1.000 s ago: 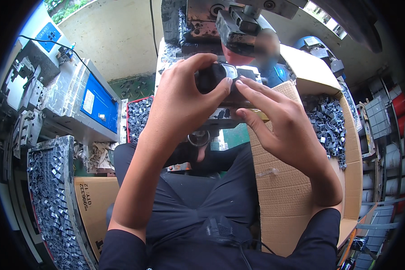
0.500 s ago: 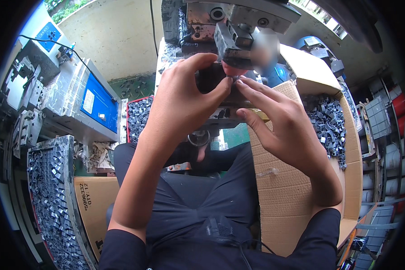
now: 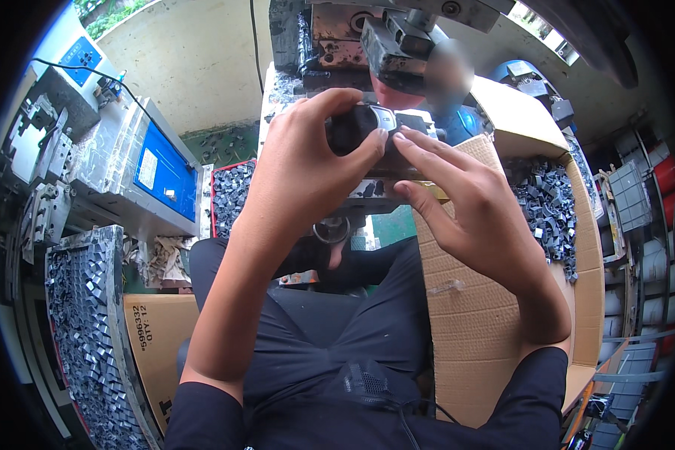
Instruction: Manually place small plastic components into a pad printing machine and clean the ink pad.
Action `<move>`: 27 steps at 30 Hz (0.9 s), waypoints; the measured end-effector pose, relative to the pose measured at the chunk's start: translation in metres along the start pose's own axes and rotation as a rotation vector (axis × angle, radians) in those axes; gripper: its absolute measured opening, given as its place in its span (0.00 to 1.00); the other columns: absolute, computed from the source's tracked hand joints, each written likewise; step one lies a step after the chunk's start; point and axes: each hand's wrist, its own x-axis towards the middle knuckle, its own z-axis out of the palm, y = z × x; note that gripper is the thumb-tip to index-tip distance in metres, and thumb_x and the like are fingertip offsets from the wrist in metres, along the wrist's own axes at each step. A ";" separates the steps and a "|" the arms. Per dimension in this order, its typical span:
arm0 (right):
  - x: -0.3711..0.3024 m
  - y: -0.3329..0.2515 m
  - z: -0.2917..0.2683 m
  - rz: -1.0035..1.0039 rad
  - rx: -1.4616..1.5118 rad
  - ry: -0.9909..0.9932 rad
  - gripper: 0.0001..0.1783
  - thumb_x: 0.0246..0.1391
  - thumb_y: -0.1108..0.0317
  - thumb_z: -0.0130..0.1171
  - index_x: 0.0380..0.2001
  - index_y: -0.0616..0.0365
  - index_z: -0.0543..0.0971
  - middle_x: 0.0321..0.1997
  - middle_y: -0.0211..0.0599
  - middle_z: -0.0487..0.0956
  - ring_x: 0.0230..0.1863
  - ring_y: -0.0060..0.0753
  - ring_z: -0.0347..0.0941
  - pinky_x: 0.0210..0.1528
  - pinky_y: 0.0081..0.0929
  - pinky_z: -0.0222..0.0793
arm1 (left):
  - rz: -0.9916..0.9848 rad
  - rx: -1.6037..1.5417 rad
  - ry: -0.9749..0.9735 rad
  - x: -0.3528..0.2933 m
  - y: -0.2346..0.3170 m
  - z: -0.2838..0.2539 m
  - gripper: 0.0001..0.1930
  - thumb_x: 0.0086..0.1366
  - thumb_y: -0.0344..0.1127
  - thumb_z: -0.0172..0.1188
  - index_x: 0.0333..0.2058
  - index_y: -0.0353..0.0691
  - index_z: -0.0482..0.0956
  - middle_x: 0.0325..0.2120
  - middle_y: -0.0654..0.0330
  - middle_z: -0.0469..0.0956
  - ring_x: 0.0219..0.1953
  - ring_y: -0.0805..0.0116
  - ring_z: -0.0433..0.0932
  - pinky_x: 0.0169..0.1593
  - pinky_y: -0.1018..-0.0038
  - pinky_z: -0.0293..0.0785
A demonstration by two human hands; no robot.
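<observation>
A small piece with a silver-white face and a dark mark [image 3: 384,118] sits on the dark fixture of a press-like machine. My left hand [image 3: 300,146] is curved in a wide C around the fixture's left side, its thumb tip at the piece's lower edge and its index finger above. My right hand [image 3: 469,202] reaches in from the other side. Its fingers are stretched out, with the fingertips at the piece's right side and the thumb apart below. Above the fixture hangs a pink pad [image 3: 394,91] under the metal press head [image 3: 397,52].
An open cardboard box [image 3: 461,300] at my right holds many small grey pieces [image 3: 540,206]. More pieces fill a red-edged tray [image 3: 232,191] and a long tray [image 3: 90,337] at left. A grey machine with a blue panel [image 3: 165,172] stands beyond. My legs are below the fixture.
The press head and pink pad have risen off the fixture, uncovering the silver-faced piece with its dark mark. Both my hands have stayed in place.
</observation>
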 end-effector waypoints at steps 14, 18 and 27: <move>-0.001 0.000 0.001 -0.012 -0.023 0.015 0.25 0.64 0.70 0.66 0.62 0.65 0.79 0.63 0.59 0.80 0.63 0.58 0.79 0.64 0.44 0.75 | 0.022 0.038 0.048 -0.003 -0.001 0.002 0.25 0.62 0.43 0.74 0.54 0.34 0.85 0.47 0.49 0.88 0.53 0.58 0.86 0.58 0.65 0.79; -0.001 0.001 0.000 -0.020 -0.031 0.012 0.25 0.64 0.69 0.66 0.62 0.65 0.79 0.64 0.59 0.80 0.64 0.58 0.79 0.65 0.44 0.75 | 0.015 0.024 0.047 -0.002 0.000 0.002 0.25 0.62 0.43 0.74 0.54 0.34 0.85 0.47 0.49 0.88 0.54 0.58 0.86 0.60 0.64 0.78; 0.000 0.000 0.000 -0.013 0.001 0.006 0.25 0.65 0.69 0.66 0.63 0.65 0.79 0.63 0.59 0.80 0.64 0.58 0.79 0.65 0.44 0.74 | 0.019 0.019 0.021 0.000 -0.001 0.000 0.26 0.62 0.43 0.73 0.54 0.30 0.84 0.48 0.46 0.87 0.54 0.57 0.86 0.61 0.64 0.77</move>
